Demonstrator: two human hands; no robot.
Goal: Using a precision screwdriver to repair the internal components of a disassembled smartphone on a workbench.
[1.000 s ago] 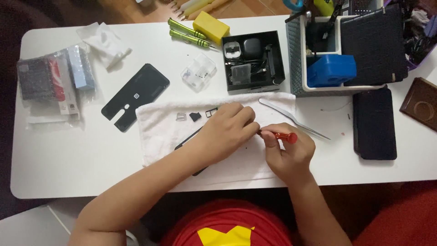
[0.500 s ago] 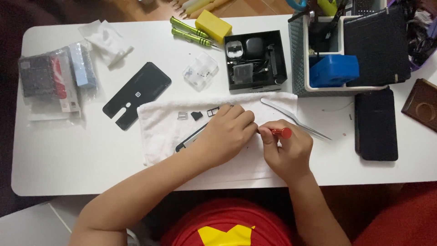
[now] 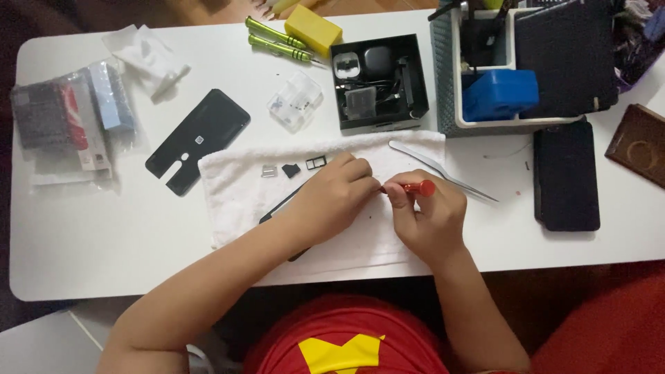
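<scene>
**A:** What does the person look like from above?

**B:** Only the arms, hands and a patch of clothing show. The left hand (image 3: pixel 332 197) and right hand (image 3: pixel 426 218) are bare, with no gloves, rings, watch or bracelets visible. Both forearms are bare too; no sleeve reaches them.

**A:** And the clothing?

**B:** A red shirt (image 3: pixel 360 332), seen just below the near edge of the white table (image 3: pixel 104 242). It carries a large yellow star (image 3: pixel 339 353) on the chest, partly cut off at the bottom of the view.

**A:** Anything else worn?

**B:** To the right of the shirt, further along that table edge, more red fabric (image 3: pixel 609 325) shows, plain and unmarked. Whether it belongs to the same garment is unclear.
</scene>
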